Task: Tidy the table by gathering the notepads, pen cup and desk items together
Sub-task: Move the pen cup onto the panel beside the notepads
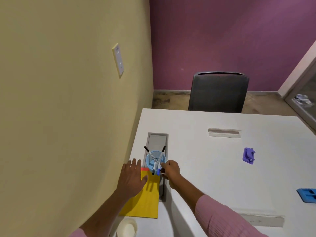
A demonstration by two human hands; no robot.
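A person in pink sleeves is leaning over a white desk (222, 168) that is standing against a yellow wall. One blue mesh pen cup (148, 161) is sitting at the left of the desk, over a grey cable recess (156, 140) and at the far end of one yellow notepad (145, 200). Two pens (149, 153) with black caps are leaning out of the cup and crossing each other.

The right hand (171, 170) is grasping the cup's near right side, its grip curled and hiding that part of the rim. I cannot tell whether the cup is resting or lifted. The left hand (131, 177) is lying flat with its grip released and fingers spread, covering the notepad's far left corner.

One white tape roll (127, 228) is lying just beside the notepad's near end. Well apart to the right, one purple desk item (248, 155) is sitting alone. One blue tray (307, 195) is showing at the right edge, partly cut off. One black chair (218, 91) is standing at the far side of the desk.
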